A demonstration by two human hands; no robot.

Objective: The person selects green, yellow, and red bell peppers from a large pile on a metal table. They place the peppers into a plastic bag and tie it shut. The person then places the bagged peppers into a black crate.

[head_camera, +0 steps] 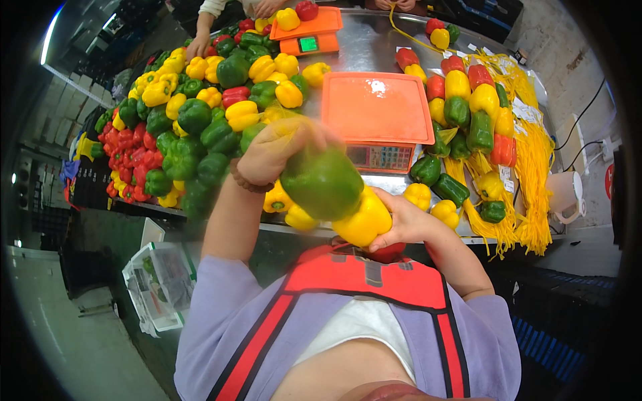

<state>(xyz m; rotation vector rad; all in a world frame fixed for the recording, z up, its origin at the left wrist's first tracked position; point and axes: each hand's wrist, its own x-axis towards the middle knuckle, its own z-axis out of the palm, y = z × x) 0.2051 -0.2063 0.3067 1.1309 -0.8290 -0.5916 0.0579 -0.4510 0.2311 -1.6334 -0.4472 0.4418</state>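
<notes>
A blurred green bell pepper (323, 183) and a yellow bell pepper (363, 218) are held in line in front of my chest. Yellow mesh netting (312, 128) bunches at the upper end, where my left hand (288, 148) grips it above the green pepper. My right hand (409, 220) is wrapped around the side of the yellow pepper at the lower end. Part of a red pepper (386, 251) shows below the yellow one, partly hidden. Just beyond my hands stands a digital scale with an orange platform (376, 108) and a keypad (383, 156).
Loose peppers (193, 118) are heaped on the left of the metal table (357, 47). Netted peppers (457, 85) and yellow net sleeves (534, 200) lie right, near a mug (564, 195). A second orange scale (308, 44) and other people's hands (199, 46) are at the far side.
</notes>
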